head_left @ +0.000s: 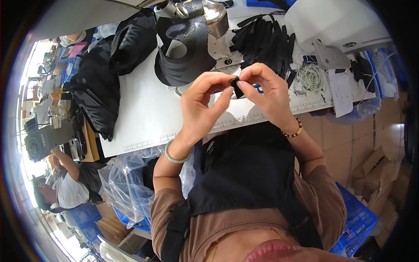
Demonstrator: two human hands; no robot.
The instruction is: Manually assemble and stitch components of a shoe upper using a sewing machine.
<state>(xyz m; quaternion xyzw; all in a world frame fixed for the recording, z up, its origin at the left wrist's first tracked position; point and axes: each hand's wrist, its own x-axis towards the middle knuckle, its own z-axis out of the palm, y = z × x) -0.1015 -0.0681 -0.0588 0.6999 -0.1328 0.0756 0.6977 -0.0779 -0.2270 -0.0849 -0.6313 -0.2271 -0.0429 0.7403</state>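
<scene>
Single head cam, fisheye, looks steeply down over wearer's chest at the white bench (pixel 144 113). Hands close, mid-frame. Edges bend twd rim; floor and boxes visible at sides. No 2nd view.

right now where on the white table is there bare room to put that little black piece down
Bare white table lies left of the left hand, between the black fabric pile and the ruler edge. Behind the hands it is crowded: curved black pieces, black strips, a cord bundle. Both hands pinch the small black piece.
</scene>
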